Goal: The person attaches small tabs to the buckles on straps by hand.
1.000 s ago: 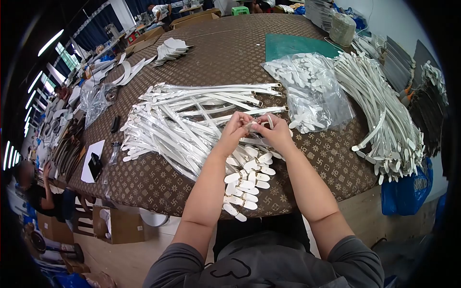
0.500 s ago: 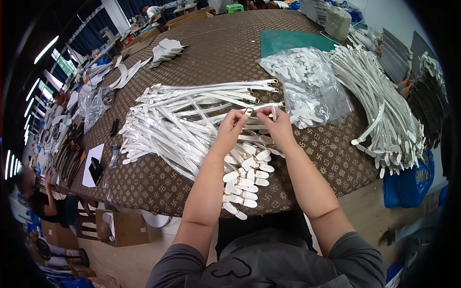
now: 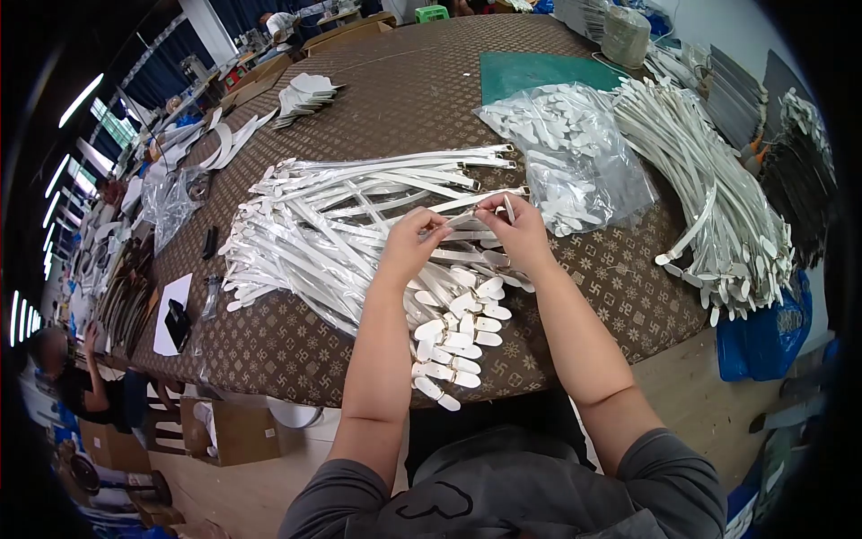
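A short stretch of white strap (image 3: pixel 461 219) runs between my two hands over the pile. My left hand (image 3: pixel 413 242) is closed in a pinch at the strap's left end. My right hand (image 3: pixel 515 232) pinches its other end, and a white tab stands up between the fingers; any small fitting there is too small to make out. Below and to the left lies a heap of white straps (image 3: pixel 305 247), partly under clear plastic, some with buckles at their right ends. Several rounded white tabs (image 3: pixel 460 341) with metal loops are layered toward the table's front edge.
A clear bag of white tabs (image 3: pixel 575 162) lies right of the heap, before a green mat (image 3: pixel 539 76). A large bundle of white straps (image 3: pixel 709 198) fills the right side. White pieces (image 3: pixel 305 94) are stacked far left; a person (image 3: pixel 85 373) is at the left edge.
My left hand has moved left, away from my right hand, and more of the white strap shows between them. The right hand stays nearly in place.
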Available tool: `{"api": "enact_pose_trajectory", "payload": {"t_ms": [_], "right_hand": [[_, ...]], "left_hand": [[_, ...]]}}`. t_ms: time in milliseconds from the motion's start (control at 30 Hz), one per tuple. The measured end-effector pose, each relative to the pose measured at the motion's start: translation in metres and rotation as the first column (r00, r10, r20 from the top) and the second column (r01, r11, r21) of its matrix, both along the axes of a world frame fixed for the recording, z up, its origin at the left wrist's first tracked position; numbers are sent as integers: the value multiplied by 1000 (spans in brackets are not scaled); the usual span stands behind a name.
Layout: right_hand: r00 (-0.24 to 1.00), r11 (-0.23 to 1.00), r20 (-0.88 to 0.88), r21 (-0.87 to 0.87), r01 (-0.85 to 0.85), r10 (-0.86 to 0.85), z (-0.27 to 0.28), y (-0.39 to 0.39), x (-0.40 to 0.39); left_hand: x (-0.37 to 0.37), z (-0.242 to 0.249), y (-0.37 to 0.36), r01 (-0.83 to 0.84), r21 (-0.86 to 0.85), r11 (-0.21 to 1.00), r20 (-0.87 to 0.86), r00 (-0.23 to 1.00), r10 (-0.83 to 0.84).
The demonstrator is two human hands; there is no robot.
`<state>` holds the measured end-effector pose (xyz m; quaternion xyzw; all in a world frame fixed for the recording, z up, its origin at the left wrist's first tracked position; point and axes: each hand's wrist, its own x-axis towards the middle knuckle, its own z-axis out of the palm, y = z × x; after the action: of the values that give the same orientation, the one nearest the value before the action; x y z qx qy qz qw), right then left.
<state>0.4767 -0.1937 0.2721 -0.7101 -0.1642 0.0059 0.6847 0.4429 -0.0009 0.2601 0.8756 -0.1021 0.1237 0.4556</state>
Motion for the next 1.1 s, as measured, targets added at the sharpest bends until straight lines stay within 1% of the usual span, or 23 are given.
{"api": "enact_pose_trajectory", "payload": {"t_ms": [33,67,100,167,200,233,267,300,333,400,433,467,533,567,600,667,700,800,833,967,1100], "right_hand": [[1000,1000,1,-1,-2,2,-1,1,1],[1000,1000,-12,6,-11,11,-4,1,2],[1000,1000,-24,14,-18,18,-5,2,3],[999,1000,-35,20,-24,25,-7,2,4],[998,998,-50,31,-45,46,-6,2,3],[996,997,-65,44,-66,68,-4,2,1],[993,995,-81,56,-86,91,-4,3,0],[992,995,-83,55,-87,91,-7,3,1],[994,993,-36,63,-96,98,-13,5,3],[992,990,61,79,-117,112,-14,8,3],[991,990,62,78,-121,116,-13,6,2],[986,983,-89,137,-126,139,-11,3,3],[905,962,-374,249,-113,203,-4,-4,3],[904,961,-373,248,-119,208,-4,-5,6],[851,911,-408,372,-175,331,-6,-8,9],[712,759,-424,607,-237,560,-8,-12,13],[712,760,-423,606,-237,560,-6,-12,13],[675,747,-484,647,-153,557,5,-9,7],[675,748,-485,646,-152,556,4,-9,6],[714,769,-472,622,-146,517,1,-6,6],[761,803,-432,565,-191,484,2,-6,4]], "left_hand": [[0,1,2,-41,97,994,4,999,41],[-1,1,1,-41,96,994,4,999,41],[0,1,1,-38,153,987,133,991,17],[0,1,-2,-52,263,963,375,925,-53],[-1,4,-8,-53,263,963,377,925,-52],[-3,5,-18,24,54,998,290,956,-39],[-5,7,-27,79,-163,983,198,979,-46],[-6,7,-31,108,-378,919,106,992,-73],[-6,5,-30,107,-379,919,104,992,-72],[-3,1,-26,109,-483,869,-89,981,-172],[-2,0,-24,99,-533,841,-178,958,-226],[0,-1,-23,96,-534,840,-176,959,-222],[2,-2,-21,92,-623,777,-151,960,-235],[3,-2,-19,90,-664,742,-138,961,-240],[3,-3,-17,87,-664,743,-138,962,-235],[5,-5,-15,78,-735,673,-122,962,-245],[5,-4,-15,75,-768,636,-113,961,-251],[4,-2,-15,47,-784,619,-140,958,-250],[4,-2,-15,32,-792,610,-153,956,-250],[5,-4,-14,65,-797,601,-133,951,-279],[3,-3,-15,54,-801,597,-143,950,-277]]}}
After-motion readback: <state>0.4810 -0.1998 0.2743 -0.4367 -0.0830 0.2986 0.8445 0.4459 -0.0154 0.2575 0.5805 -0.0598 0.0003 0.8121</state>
